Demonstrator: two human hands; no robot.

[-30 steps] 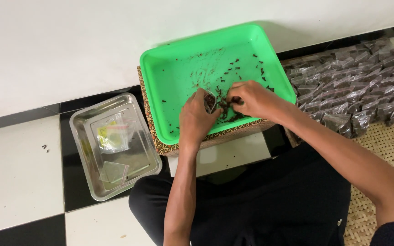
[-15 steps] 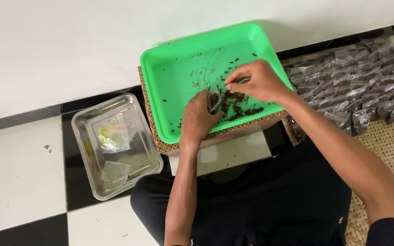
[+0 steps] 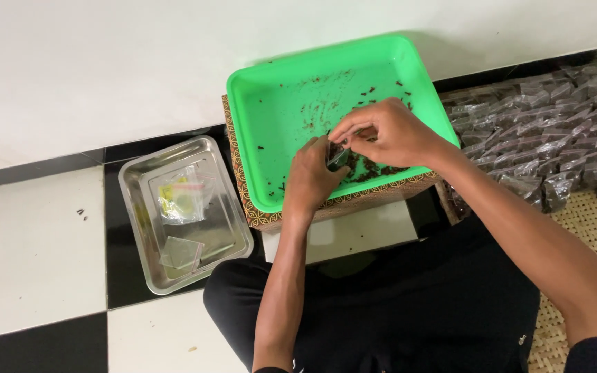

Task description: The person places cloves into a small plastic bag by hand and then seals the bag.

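Two hands meet over the green tray. Left to right: a steel tray with empty bags, left hand pinching a small clear bag, right hand pinching dark bits just above its mouth, then filled packets far right.
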